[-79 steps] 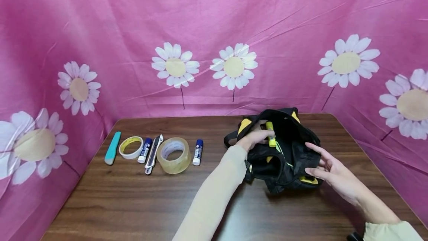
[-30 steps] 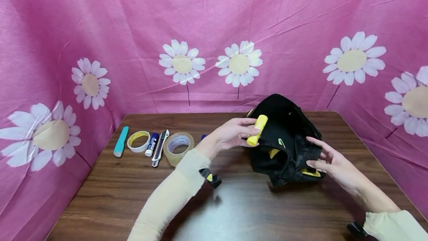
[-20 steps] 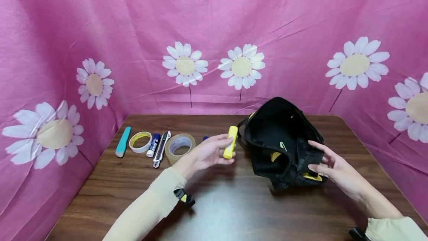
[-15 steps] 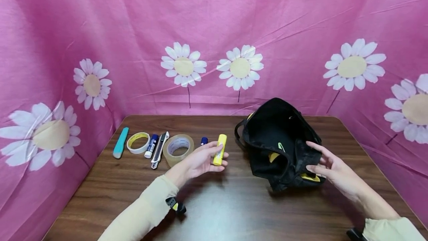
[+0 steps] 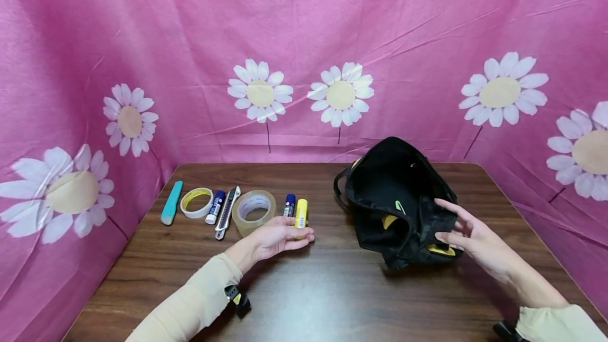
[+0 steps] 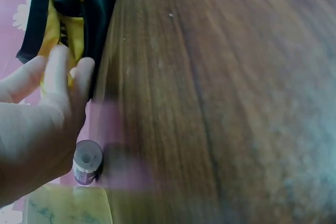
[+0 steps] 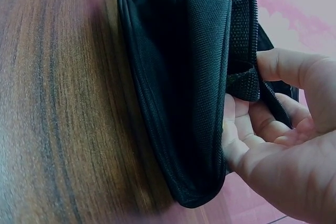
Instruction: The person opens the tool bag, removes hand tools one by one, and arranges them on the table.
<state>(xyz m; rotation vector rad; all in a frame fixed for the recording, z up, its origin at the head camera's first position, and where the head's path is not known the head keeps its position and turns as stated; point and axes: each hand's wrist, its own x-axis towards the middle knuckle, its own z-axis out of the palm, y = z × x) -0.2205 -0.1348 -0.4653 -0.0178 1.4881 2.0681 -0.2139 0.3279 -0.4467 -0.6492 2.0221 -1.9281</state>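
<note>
A yellow glue stick [image 5: 301, 214] stands nearly upright between the fingers of my left hand [image 5: 277, 237], beside a blue-and-white glue stick [image 5: 289, 206] on the table. In the left wrist view my left hand [image 6: 44, 114] hides most of the yellow stick, and the white end of the blue-and-white stick [image 6: 87, 157] shows below it. My right hand [image 5: 480, 241] grips the right side of a black bag [image 5: 380, 194] with yellow patches, its mouth gaping. Seen from the right wrist, the thumb and fingers of my right hand [image 7: 294, 119] hold the bag's edge by a zip and strap.
Along the left of the wooden table [image 5: 323, 300] lie a turquoise cutter [image 5: 171, 203], a small tape roll [image 5: 197, 203], another blue-and-white glue stick [image 5: 216, 207], a white-and-black box cutter [image 5: 228, 212] and a large clear tape roll [image 5: 253, 212]. A pink flowered cloth [image 5: 294, 30] hangs behind.
My left hand has taken the yellow glue stick out of the bag and carried it left and down beside the blue-and-white one. My right hand keeps its grip on the bag.
</note>
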